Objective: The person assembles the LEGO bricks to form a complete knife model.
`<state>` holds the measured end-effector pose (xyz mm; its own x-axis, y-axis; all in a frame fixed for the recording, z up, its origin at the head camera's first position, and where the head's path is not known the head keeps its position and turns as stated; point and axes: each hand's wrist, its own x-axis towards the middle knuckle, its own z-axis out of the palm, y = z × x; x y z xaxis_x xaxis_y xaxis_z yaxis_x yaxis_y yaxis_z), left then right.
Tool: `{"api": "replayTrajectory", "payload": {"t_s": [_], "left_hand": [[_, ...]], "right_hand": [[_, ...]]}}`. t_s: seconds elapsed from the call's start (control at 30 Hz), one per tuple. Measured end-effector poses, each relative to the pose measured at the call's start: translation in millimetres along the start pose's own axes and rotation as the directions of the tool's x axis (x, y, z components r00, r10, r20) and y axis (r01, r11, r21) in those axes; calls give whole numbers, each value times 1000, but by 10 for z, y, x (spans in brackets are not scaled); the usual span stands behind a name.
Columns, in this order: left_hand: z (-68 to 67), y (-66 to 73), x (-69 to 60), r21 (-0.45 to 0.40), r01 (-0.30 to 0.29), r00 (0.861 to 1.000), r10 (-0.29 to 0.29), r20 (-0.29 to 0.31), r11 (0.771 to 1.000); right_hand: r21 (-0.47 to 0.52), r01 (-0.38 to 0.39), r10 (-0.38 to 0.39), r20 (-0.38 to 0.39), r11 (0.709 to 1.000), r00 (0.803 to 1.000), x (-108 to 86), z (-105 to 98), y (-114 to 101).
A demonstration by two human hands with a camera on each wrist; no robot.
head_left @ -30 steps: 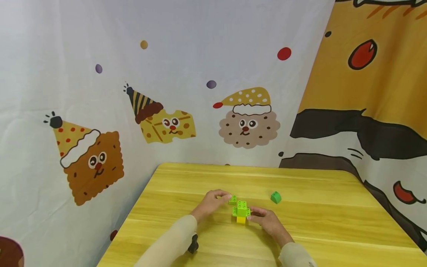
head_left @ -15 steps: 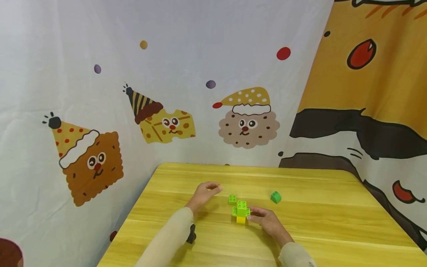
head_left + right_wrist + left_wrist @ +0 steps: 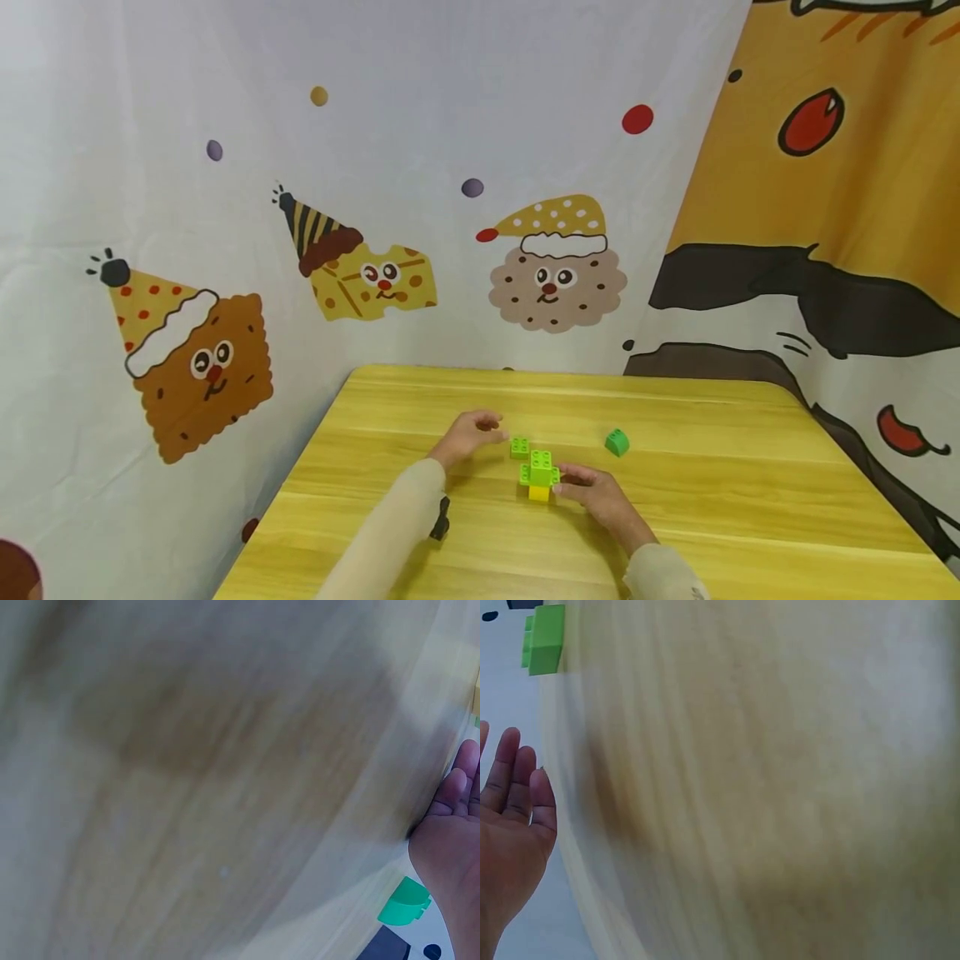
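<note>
A small stack of toy building bricks [image 3: 540, 469] stands on the table, light green above a yellow base, with light green bricks jutting out at both sides. My right hand [image 3: 600, 498] is at its right side, thumb and fingertips pinching the jutting green brick. My left hand [image 3: 468, 437] hovers left of a loose light green brick [image 3: 519, 448], fingers loosely bent and apart from it. In the left wrist view, the left hand [image 3: 514, 817] holds nothing, with a green brick [image 3: 547, 641] beyond it. The right wrist view cuts off the right hand's [image 3: 450, 832] thumb and fingertips.
A dark green curved brick [image 3: 617, 442] lies on the wooden table [image 3: 712, 467], behind and right of the stack. A cloth with cartoon prints [image 3: 420, 167] hangs behind the table. A black device [image 3: 441, 518] sits at the left wrist.
My left hand drew back leftward from the loose light green brick, then moved slightly right toward it again. The right hand stays at the stack.
</note>
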<state>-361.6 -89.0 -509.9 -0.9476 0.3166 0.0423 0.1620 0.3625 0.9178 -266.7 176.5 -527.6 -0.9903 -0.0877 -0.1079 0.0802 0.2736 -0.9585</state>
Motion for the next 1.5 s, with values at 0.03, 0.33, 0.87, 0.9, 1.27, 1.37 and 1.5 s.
{"api": "replayTrajectory", "payload": {"t_s": [0.03,0.33,0.87,0.9,1.27,1.37,1.5], "left_hand": [[11,-9,4,3,1,1000,-1,12,1000],[85,-42,30,17,43,997,-44,62,999],[188,-63,72,95,76,994,-83,72,993],[195,-62,71,102,70,995,-77,70,992],[242,-82,100,167,51,998,-59,39,985],[250,-93,113,183,49,998,-56,30,982],[260,-99,116,177,53,998,-59,26,983]], "right_hand": [[-1,-1,1,-1,1000,1000,-2,2,-1],[3,-12,12,-5,1000,1000,-21,5,-21],[5,-13,13,-7,1000,1000,-27,10,-41],[6,-13,13,-5,1000,1000,-30,10,-44],[13,9,-9,11,1000,1000,-30,2,-39],[11,15,-15,6,1000,1000,-28,2,-38],[6,6,-6,-6,1000,1000,-25,15,-44]]}}
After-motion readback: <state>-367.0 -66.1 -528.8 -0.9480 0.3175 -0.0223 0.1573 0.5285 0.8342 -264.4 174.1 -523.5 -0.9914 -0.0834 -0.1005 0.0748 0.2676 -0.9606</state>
